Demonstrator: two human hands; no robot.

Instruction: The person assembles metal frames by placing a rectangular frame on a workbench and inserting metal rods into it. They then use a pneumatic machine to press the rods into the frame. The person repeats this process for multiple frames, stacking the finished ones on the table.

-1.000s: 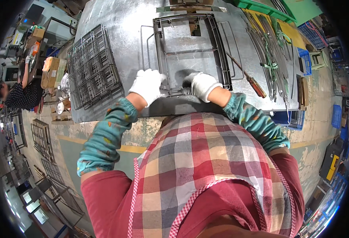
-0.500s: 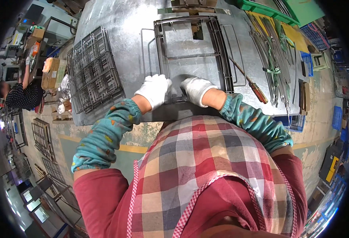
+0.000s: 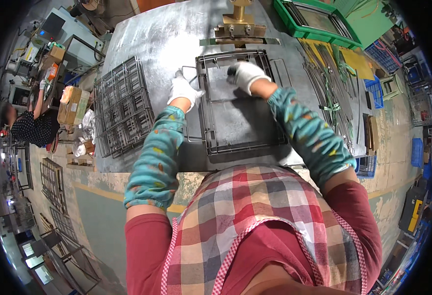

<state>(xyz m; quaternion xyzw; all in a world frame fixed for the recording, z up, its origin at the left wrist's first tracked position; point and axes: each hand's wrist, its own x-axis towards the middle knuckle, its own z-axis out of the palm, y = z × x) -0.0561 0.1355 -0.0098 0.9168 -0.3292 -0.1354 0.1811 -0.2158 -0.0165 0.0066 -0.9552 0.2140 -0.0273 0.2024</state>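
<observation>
A dark metal wire frame (image 3: 212, 125), rectangular with crossbars, lies flat on the grey metal table (image 3: 162, 37) in front of me. Thin wire loops lie along both its sides, the left loop (image 3: 188, 139) showing more fully. My left hand (image 3: 182, 91), in a white glove, is beside the frame's left bar with thumb and fingers apart, over the upper part of that loop. Over the far half of the frame is my right hand (image 3: 250, 77), in a white glove with dark fingertips. Its fingers are bent and blurred, and whatever may be under them is hidden.
Stacked wire grids (image 3: 122, 108) lie at the left. A brass-coloured clamp fixture (image 3: 240, 30) stands beyond the frame. Thin metal rods (image 3: 324, 88) lie at the right, below a green tray (image 3: 319, 24). Another person (image 3: 34, 125) works at the far left.
Both hands have left the frame's near end and moved away from me, the left to its left side, the right over its far half. The screwdriver at the right no longer shows.
</observation>
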